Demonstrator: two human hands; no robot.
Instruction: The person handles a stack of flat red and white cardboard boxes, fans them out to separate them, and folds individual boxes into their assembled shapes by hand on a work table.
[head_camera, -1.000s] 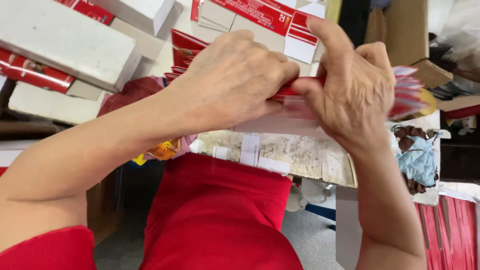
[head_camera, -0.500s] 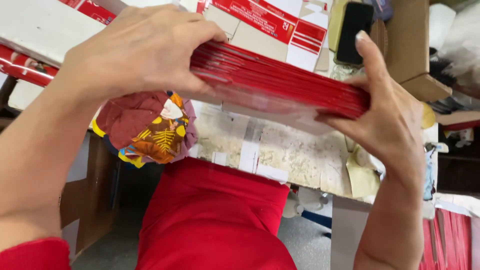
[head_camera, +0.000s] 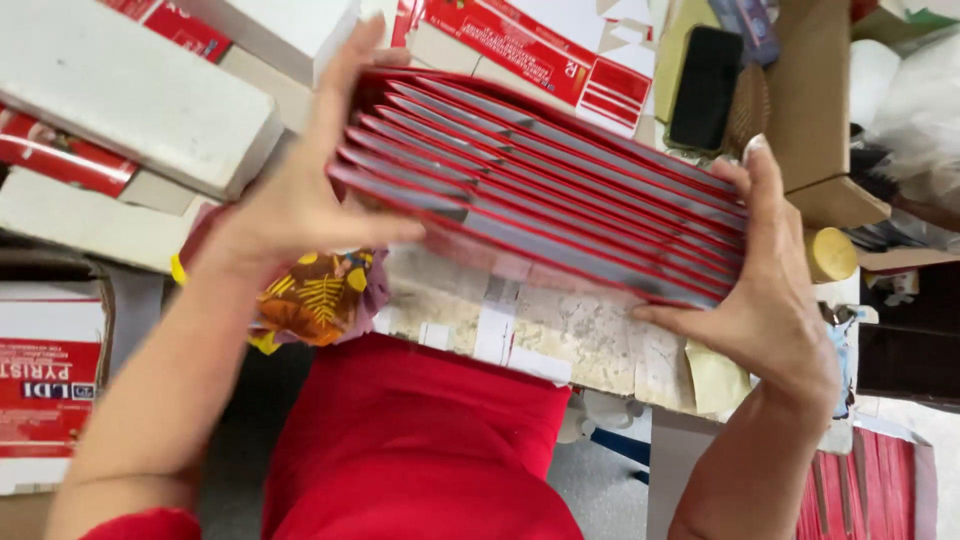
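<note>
A stack of flat red cartons (head_camera: 545, 195) is held clear of the worktop (head_camera: 590, 340), gripped endwise between 2 hands. The left hand (head_camera: 300, 200) is clasped on the stack's left end, thumb pressed under the lowest sheet and fingers reaching over the upper edge. The right hand (head_camera: 775, 290) is cupped against the right end, palm flat to the edges and fingers upright beside them. This end-to-end hold appears intended to keep the loose sheets together while leaving their long edges free.

The sheets are fanned apart rather than squared, with grey inner faces visible between the red edges; roughly 8 to 10 layers are discernible, though an exact count cannot be made. The fanning is judged a consequence of pressure applied at the ends only.

The stack sits above the near edge of the worktop, whose mottled surface is patched with strips of pale tape. A patterned cloth (head_camera: 310, 300), maroon and yellow, lies just below the left hand. White boxes (head_camera: 130, 100) are piled at the left. A dark phone (head_camera: 705, 90) rests behind the stack, near a brown cardboard box (head_camera: 815, 110). A yellow tape roll (head_camera: 830, 255) lies just beside the right hand.
</note>
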